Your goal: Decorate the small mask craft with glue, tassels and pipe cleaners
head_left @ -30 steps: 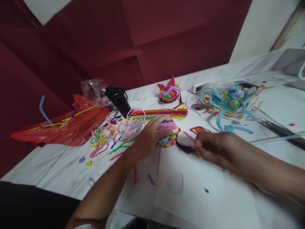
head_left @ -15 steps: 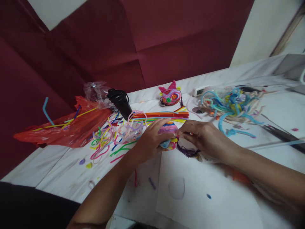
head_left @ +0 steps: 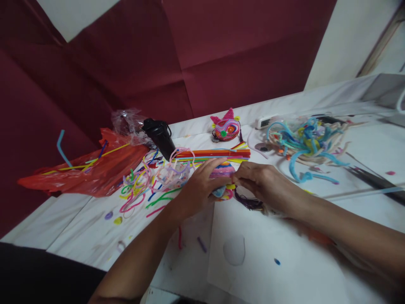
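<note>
My left hand is wrapped round a small multicoloured pipe-cleaner figure resting on the white table. My right hand meets it from the right, fingers pinched together at the figure's right side; what they pinch is too small to make out. A dark purple tangle of pipe cleaner lies just under my right hand. A bundle of straight coloured pipe cleaners lies right behind both hands.
A finished pink figure stands at the back. A black cup, clear wrap and a red plastic bag lie to the left, bent pipe cleaners beside them. A blue-and-cream heap sits right. White paper lies in front.
My right hand has moved left from the table beside the purple tangle up to the figure, where it now pinches at its side. My left hand has kept its hold.
</note>
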